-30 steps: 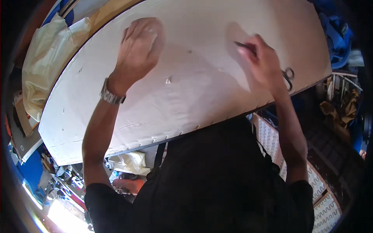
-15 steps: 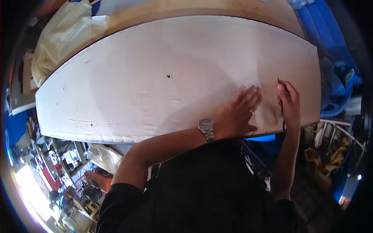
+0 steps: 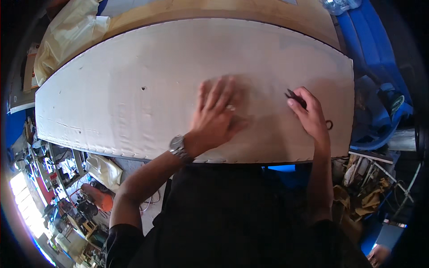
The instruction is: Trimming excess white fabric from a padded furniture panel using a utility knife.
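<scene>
A large pale cloth-covered panel (image 3: 147,53), with one long curved side and a dark edging, lies in front of me. Small nicks and wrinkles mark its cover, and a dark hole (image 3: 143,88) sits left of its middle. My left hand (image 3: 215,114), with a ring and a wristwatch (image 3: 177,146), rests flat on the panel, fingers spread and slightly blurred. Over the right part of the panel, my right hand (image 3: 310,111) is closed round small dark scissors (image 3: 296,99). Their pointed tips face up and left; a ring handle shows beyond the wrist.
Beyond the panel is a brown board (image 3: 178,13), with a crumpled cream sheet (image 3: 67,40) at far left. Blue plastic (image 3: 368,40) stands at the right. Shelving and clutter fill the lower left. At lower right, another person's hand (image 3: 379,255) appears.
My left hand has slid left across the panel. My right hand, with the scissors, has also moved left and turned, so the tips now point up and left.
</scene>
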